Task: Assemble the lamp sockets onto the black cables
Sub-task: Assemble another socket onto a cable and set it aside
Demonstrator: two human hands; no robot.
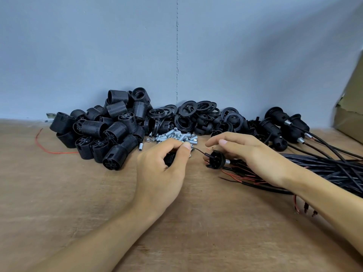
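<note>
Brown wooden counter, bearing:
- heap of black ribbed plastic socket shells, far left;
- pile of flat black plastic rings, far centre;
- small silver threaded metal tubes, scattered just near of the rings;
- black sockets already fitted on cables, far right;
- bundle of loose black cables, right;
- thin red wire, left;
- brown cardboard box, far right edge.

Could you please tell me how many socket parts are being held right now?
2. A ribbed socket body sits in the left hand; a round socket cap is in the right hand. The hands may hide more.
</note>
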